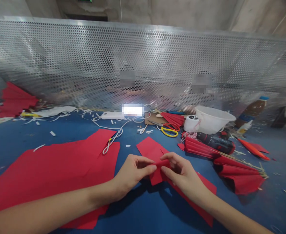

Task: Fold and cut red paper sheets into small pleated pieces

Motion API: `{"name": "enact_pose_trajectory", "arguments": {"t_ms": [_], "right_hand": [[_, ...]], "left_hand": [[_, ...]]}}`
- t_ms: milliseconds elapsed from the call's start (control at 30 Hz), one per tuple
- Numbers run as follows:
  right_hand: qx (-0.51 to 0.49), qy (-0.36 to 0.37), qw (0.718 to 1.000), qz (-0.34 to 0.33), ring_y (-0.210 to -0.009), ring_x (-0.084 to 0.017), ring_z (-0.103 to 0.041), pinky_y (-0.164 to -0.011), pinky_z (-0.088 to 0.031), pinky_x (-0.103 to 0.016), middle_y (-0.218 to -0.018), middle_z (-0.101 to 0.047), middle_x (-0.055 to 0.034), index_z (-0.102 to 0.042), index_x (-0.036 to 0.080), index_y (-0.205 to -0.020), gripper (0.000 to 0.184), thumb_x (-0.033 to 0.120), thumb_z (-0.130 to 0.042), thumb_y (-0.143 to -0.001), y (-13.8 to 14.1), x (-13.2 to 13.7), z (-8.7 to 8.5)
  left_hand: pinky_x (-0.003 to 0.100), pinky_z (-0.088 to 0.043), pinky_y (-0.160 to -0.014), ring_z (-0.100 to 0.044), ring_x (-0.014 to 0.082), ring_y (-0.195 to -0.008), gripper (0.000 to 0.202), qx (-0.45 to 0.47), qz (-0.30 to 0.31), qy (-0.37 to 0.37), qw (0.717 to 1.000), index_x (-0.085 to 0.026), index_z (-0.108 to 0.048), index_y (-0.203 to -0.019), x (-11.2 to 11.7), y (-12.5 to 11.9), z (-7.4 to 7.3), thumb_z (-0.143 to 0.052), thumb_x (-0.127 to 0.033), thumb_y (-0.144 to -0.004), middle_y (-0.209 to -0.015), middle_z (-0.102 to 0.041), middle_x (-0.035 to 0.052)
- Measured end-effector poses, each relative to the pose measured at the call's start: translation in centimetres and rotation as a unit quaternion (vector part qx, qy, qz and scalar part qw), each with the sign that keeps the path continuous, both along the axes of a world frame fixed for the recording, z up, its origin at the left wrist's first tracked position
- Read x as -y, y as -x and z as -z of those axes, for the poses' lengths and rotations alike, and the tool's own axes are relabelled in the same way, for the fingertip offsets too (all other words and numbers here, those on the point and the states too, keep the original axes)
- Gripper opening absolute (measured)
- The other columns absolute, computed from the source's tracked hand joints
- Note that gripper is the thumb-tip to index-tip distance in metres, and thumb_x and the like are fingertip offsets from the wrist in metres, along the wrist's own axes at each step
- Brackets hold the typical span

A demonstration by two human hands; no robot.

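Observation:
Between my hands is a piece of red paper (156, 177), pinched along a fold in its upper part. My left hand (135, 172) grips the fold's left end between thumb and fingers. At the other end, my right hand (179, 170) pinches the same paper with thumb and fingertips. Beneath and behind it lies another red paper strip (149, 147), which runs right under my right forearm. A large red sheet (67, 169) spreads over the blue table on the left, partly under my left arm.
A white cable (119, 131) loops onto the large sheet. Scissors (169, 130), a white bucket (213, 118), a thread spool (192, 123), a power drill (216, 142), folded red paper on sticks (240, 172) and a bottle (252, 110) stand or lie right. A perforated metal screen (84, 65) closes the back.

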State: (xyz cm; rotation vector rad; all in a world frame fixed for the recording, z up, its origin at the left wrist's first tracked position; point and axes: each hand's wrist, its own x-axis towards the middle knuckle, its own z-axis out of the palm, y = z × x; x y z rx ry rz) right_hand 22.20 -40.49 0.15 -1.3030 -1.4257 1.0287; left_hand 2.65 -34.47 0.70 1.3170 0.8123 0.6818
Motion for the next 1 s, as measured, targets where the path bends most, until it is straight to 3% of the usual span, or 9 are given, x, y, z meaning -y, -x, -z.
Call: {"name": "enact_pose_trajectory", "arguments": {"t_ms": [367, 833, 1000], "right_hand": [[0.044, -0.007, 0.999, 0.006, -0.058, -0.011, -0.041, -0.053, -0.031, -0.024, -0.067, -0.042, 0.0069, -0.062, 0.019, -0.108, 0.021, 0.032, -0.064, -0.092, -0.18, 0.31, 0.06], [0.038, -0.008, 0.999, -0.003, -0.062, -0.012, -0.041, -0.055, -0.031, -0.024, -0.069, -0.042, 0.0063, -0.061, 0.018, -0.108, 0.021, 0.033, -0.063, -0.092, -0.24, 0.11, 0.22], [0.041, 0.000, 0.999, -0.007, -0.065, -0.014, -0.049, -0.058, -0.036, -0.025, -0.073, -0.053, 0.0039, -0.062, 0.019, -0.108, 0.022, 0.033, -0.063, -0.092, -0.25, 0.10, 0.20]], "left_hand": [[0.023, -0.049, -0.067, -0.066, 0.0153, -0.072, 0.030, -0.013, 0.021, -0.006, 1.000, -0.013, -0.081, -0.090, -0.28, 0.09, 0.44, -0.079, -0.041, -0.080, -0.082, -0.076, 0.0069], [0.027, -0.053, -0.072, -0.071, 0.0209, -0.078, 0.033, -0.023, 0.028, -0.024, 0.999, -0.012, -0.081, -0.091, -0.13, 0.11, 0.42, -0.079, -0.043, -0.080, -0.086, -0.078, 0.0096], [0.024, -0.049, -0.059, -0.064, 0.0152, -0.060, 0.035, -0.045, 0.041, -0.033, 0.998, -0.011, -0.081, -0.089, -0.01, 0.05, 0.27, -0.077, -0.045, -0.081, -0.077, -0.076, 0.0085]]}}
